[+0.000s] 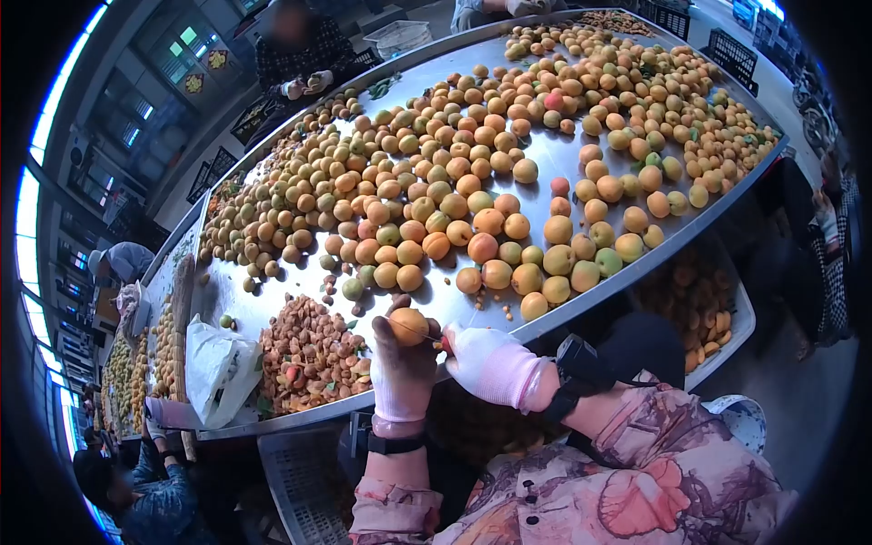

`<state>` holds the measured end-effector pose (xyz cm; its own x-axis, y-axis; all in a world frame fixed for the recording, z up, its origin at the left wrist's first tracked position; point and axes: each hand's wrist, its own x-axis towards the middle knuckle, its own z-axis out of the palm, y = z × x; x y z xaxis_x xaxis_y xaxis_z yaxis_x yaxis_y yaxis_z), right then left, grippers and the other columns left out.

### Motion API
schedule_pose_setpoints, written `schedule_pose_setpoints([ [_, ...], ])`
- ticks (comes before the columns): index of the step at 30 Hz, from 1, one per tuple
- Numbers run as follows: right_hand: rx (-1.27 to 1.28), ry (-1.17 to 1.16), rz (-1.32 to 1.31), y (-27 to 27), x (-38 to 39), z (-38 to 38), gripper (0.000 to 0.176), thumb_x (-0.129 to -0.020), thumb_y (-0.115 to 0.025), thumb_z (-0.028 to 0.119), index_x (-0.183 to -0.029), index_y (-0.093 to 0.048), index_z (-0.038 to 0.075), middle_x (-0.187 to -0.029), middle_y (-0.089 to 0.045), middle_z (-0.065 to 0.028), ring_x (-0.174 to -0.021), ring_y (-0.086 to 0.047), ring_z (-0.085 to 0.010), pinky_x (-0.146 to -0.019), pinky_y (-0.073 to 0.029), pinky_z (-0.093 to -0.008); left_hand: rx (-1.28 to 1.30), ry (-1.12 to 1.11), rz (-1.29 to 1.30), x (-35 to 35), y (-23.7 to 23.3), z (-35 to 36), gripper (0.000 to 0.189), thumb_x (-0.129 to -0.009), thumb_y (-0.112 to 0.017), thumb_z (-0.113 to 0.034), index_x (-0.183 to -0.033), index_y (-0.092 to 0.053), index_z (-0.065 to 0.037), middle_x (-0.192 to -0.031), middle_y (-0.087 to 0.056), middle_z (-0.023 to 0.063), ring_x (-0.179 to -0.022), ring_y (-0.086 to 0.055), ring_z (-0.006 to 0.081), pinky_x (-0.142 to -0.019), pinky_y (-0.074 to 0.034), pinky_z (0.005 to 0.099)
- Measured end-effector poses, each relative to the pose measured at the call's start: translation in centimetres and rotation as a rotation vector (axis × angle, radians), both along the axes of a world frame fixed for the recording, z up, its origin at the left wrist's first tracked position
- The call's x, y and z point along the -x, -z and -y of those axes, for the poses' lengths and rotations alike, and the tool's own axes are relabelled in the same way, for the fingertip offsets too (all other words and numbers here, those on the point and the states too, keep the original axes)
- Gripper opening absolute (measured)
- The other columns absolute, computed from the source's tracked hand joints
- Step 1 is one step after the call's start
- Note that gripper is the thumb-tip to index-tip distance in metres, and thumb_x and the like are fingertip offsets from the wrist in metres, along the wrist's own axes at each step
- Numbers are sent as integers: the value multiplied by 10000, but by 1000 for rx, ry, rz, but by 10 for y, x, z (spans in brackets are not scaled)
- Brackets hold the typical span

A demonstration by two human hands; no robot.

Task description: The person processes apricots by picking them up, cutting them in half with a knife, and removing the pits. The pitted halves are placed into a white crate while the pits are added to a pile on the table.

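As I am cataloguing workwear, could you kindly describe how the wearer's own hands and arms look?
Both the left hand and right hand wear pale pinkish-white fabric gloves, the left one brown over its upper part. Black band-shaped straps circle both wrists; pale-pink cloth sleeves carry a purple-grey print.

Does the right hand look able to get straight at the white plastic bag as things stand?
Probably not: the left hand, holding a fruit, and the brown heap lie between the right hand and the white plastic bag. The right hand also looks busy at that fruit.
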<state>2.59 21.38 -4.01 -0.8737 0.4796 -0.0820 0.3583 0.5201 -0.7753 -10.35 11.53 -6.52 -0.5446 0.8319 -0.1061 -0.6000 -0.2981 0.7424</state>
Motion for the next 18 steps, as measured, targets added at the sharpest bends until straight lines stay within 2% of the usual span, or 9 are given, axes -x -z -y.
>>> schedule_pose_setpoints([
  [1,-8,4,8,-2,0,1,208,-923,-564,190,-1041,-574,19,-874,-677,-255,-880,-657,-449,-774,-527,-518,71,79,5,2,-2,6,756,-965,-511,-655,-1363,-474,-13,-1105,-617,129,-1064,-586,210,-956,-481,374],
  [4,-5,-7,-16,5,0,-2,197,-929,-560,183,-1042,-577,22,-869,-679,-249,-875,-659,-449,-771,-529,-512,176,20,-262,1,-4,4,776,-915,-577,-675,-1381,-450,-68,-1176,-602,118,-1031,-575,215,-871,-498,373],
  [5,-3,-16,-34,5,1,-4,194,-932,-558,181,-1044,-578,24,-868,-681,-247,-873,-660,-449,-771,-531,-510,117,-11,-400,3,-3,6,739,-976,-536,-609,-1380,-456,4,-1194,-586,137,-1054,-594,213,-946,-491,363],
  [8,16,-4,7,-5,0,-3,190,-933,-564,188,-1045,-582,35,-874,-683,-242,-869,-664,-443,-770,-533,-504,245,-120,-681,3,-8,6,731,-966,-606,-547,-1386,-446,28,-1210,-571,132,-1050,-598,209,-954,-488,359],
  [10,-23,-25,9,-5,-1,0,185,-935,-567,191,-1040,-583,40,-873,-684,-238,-862,-668,-436,-763,-533,-505,79,-243,-309,-1,-8,1,678,-937,-669,-510,-1331,-498,15,-1091,-584,104,-975,-597,202,-902,-484,355],
  [12,-48,-28,45,-1,-3,0,186,-938,-565,197,-1039,-585,43,-871,-684,-233,-855,-672,-427,-760,-533,-507,-5,-338,-144,7,-6,-2,630,-928,-675,-522,-1263,-536,-7,-1033,-600,97,-927,-592,204,-872,-480,349],
  [14,-57,-28,119,8,-4,0,193,-942,-561,206,-1043,-586,44,-867,-685,-227,-848,-677,-418,-760,-532,-512,-28,-364,-87,28,-11,4,618,-922,-640,-590,-1163,-550,-28,-987,-618,92,-903,-587,194,-844,-475,328],
  [17,-149,10,-174,8,-10,3,183,-933,-603,192,-1034,-599,40,-815,-679,-205,-801,-691,-389,-730,-537,-465,123,-354,-187,34,-15,10,646,-944,-567,-634,-1178,-538,-32,-1016,-622,100,-890,-581,171,-711,-481,247],
  [18,-62,86,-278,6,-8,2,178,-928,-616,193,-1019,-610,40,-826,-673,-197,-799,-681,-388,-715,-533,-458,-31,-213,38,33,-10,11,489,-999,-613,-427,-1282,-499,-44,-1051,-638,102,-877,-616,185,-693,-515,281],
])
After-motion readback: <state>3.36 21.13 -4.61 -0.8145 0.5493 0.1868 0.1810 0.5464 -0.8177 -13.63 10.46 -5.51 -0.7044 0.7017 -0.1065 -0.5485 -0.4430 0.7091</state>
